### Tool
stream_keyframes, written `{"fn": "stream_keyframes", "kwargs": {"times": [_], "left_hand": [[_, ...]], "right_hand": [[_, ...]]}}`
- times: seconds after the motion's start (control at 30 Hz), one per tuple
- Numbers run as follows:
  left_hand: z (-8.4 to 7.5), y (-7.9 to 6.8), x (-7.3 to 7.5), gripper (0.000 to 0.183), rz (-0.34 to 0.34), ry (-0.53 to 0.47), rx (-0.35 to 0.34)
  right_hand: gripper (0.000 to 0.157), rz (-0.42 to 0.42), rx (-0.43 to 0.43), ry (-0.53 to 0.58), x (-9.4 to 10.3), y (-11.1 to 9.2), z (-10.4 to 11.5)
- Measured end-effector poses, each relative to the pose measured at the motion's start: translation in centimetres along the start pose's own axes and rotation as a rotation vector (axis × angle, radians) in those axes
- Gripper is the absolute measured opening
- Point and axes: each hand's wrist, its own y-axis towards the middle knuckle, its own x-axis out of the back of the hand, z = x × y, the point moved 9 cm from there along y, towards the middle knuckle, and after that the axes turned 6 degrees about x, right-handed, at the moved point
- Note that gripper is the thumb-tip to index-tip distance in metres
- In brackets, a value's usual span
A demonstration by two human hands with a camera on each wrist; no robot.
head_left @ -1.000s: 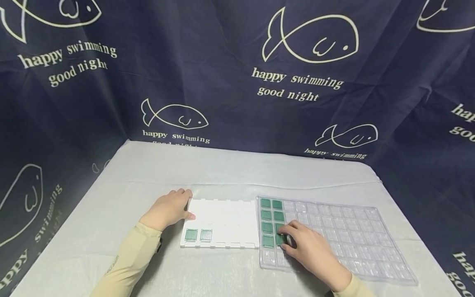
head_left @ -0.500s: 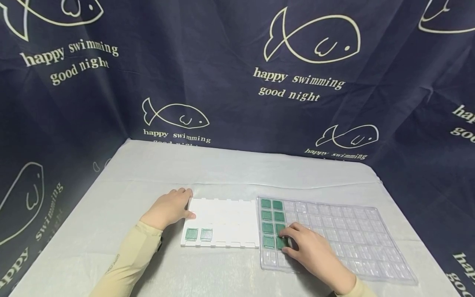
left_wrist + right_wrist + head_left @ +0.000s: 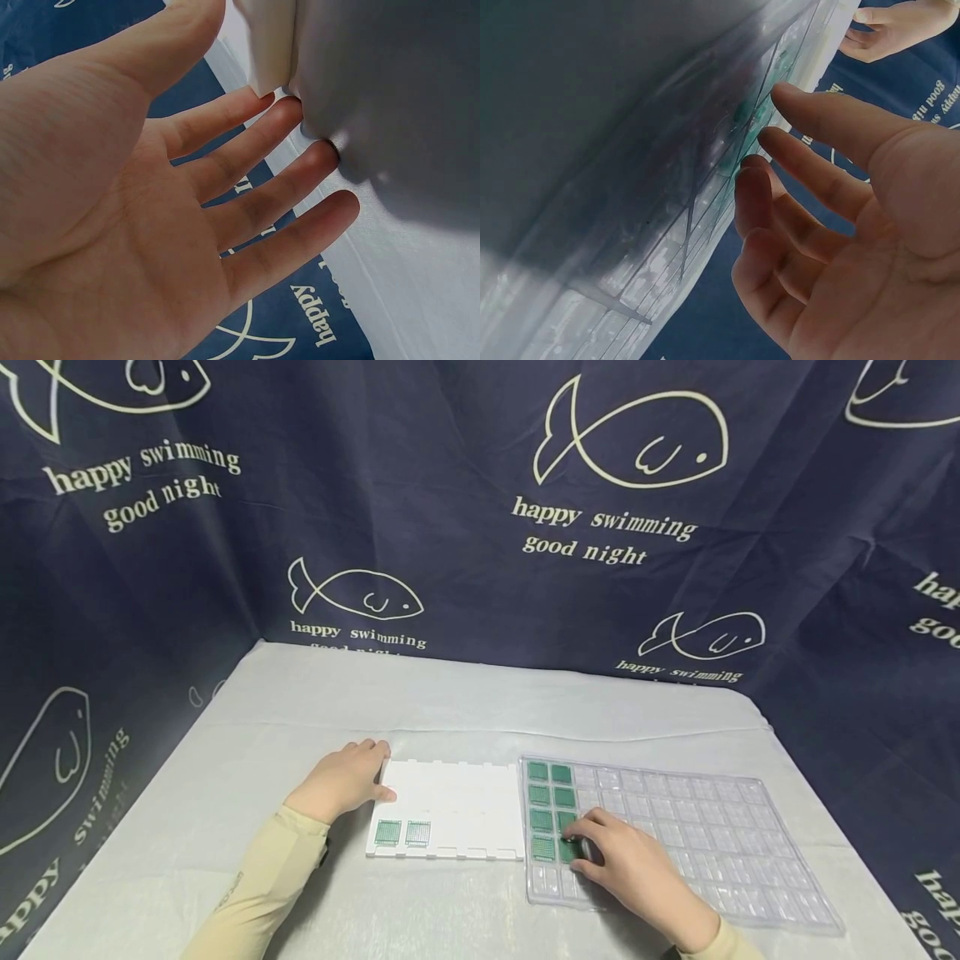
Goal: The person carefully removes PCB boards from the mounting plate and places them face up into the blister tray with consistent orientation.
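In the head view, my left hand (image 3: 341,783) rests along the left edge of a white plastic panel (image 3: 461,797), its thumb over the top. Seen from the left wrist, its fingers (image 3: 259,199) are straight, tips at the panel's edge. Two small green perforated circuit boards (image 3: 387,833) lie at the panel's front left. My right hand (image 3: 630,856) reaches into a clear compartment tray (image 3: 720,835), thumb and index fingertips apart at either side of a green circuit board (image 3: 567,850) that they partly hide. In the right wrist view, the right fingers (image 3: 810,172) are slightly bent at the tray.
Several more green circuit boards (image 3: 539,795) fill two columns of cells at the tray's left end. Tray and panel stand side by side on a white-covered table (image 3: 442,910). A dark blue fish-print curtain (image 3: 480,510) hangs behind and at the sides.
The circuit board at my right fingertips has shifted slightly in its cell. My right hand has stayed almost in place, and my left hand still rests on the panel.
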Motion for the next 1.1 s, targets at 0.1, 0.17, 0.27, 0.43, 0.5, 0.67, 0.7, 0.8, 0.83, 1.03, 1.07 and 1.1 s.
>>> {"fn": "stream_keyframes", "kwargs": {"times": [0.1, 0.17, 0.27, 0.43, 0.5, 0.67, 0.7, 0.8, 0.83, 1.03, 1.07, 1.1], "left_hand": [[0.0, 0.0, 0.0, 0.061, 0.001, 0.001, 0.001], [0.0, 0.0, 0.0, 0.061, 0.000, 0.000, 0.001], [0.0, 0.1, 0.0, 0.060, -0.003, 0.000, -0.001], [0.1, 0.1, -0.1, 0.059, -0.004, -0.003, -0.001], [0.1, 0.1, -0.1, 0.060, -0.004, -0.002, 0.002], [0.0, 0.1, -0.1, 0.062, 0.000, -0.001, 0.001], [0.0, 0.1, -0.1, 0.062, 0.000, -0.002, 0.001], [-0.1, 0.0, 0.0, 0.062, -0.001, -0.004, -0.003], [-0.1, 0.0, 0.1, 0.062, 0.000, -0.005, -0.002], [-0.2, -0.2, 0.3, 0.061, 0.000, -0.009, -0.005], [-0.3, -0.3, 0.3, 0.061, -0.002, -0.008, -0.006], [-0.3, -0.3, 0.3, 0.061, -0.003, -0.007, -0.007]], "right_hand": [[0.032, 0.006, -0.005, -0.001, -0.1, 0.0, 0.0], [0.032, 0.013, -0.013, 0.000, -0.2, 0.0, -0.1], [0.028, 0.028, -0.032, 0.004, -0.3, 0.1, -0.1], [0.021, 0.032, -0.067, 0.005, -0.3, 0.3, -0.1], [0.020, 0.028, -0.075, -0.002, -0.2, 0.4, 0.0], [0.019, 0.019, -0.069, -0.019, 0.1, 0.5, 0.3], [0.019, 0.017, -0.066, -0.019, 0.1, 0.6, 0.4], [0.018, 0.011, -0.059, -0.024, 0.2, 0.7, 0.6], [0.018, 0.010, -0.057, -0.027, 0.2, 0.8, 0.7], [0.020, 0.013, -0.035, -0.035, 0.5, 1.5, 1.6], [0.020, 0.013, -0.027, -0.036, 0.6, 1.6, 1.8], [0.020, 0.008, -0.014, -0.034, 0.7, 1.7, 2.1]]}}
